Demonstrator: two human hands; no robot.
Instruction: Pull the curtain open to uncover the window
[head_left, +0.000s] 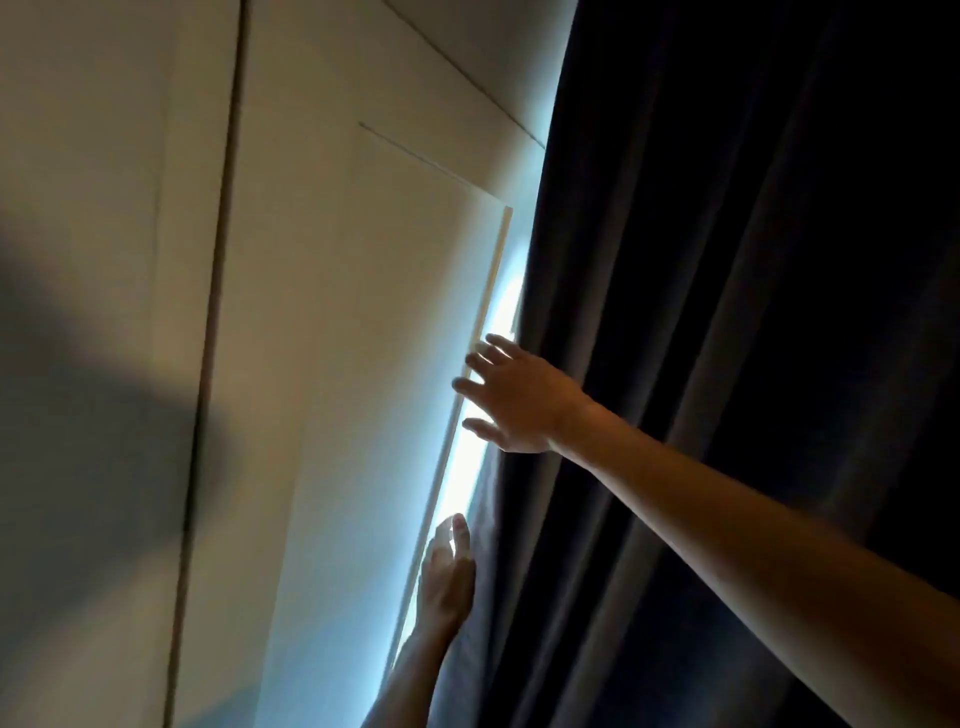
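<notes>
1. Far left in my view is a pale wall (130, 208) with a thin vertical seam, and right of it a white panel (374, 312) whose narrow edge strip borders the bright gap.
2. Next comes a thin sliver of window (470, 462), glowing white-blue, running tilted from lower left to upper right. Only this strip is uncovered, so I judge the task barely begun.
3. My left hand (448, 582) is low in the gap, fingers (460, 530) extended and close together, pointing up along the curtain's edge. It seems to touch the fabric, but I cannot tell whether it grips any.
4. My right hand (511, 397) is higher, fingers (480, 358) spread wide and holding nothing, its back toward me, hovering over the gap just beside the curtain's edge.
5. The curtain (727, 312) fills the right half: dark, heavy-looking, hanging in long deep folds. Its free edge lies immediately right of both hands, its long axis parallel to the lit strip.
6. My judgement: the edge must travel rightward, away from the panel. The left hand sits closer to the fabric; the right is better placed higher up.
</notes>
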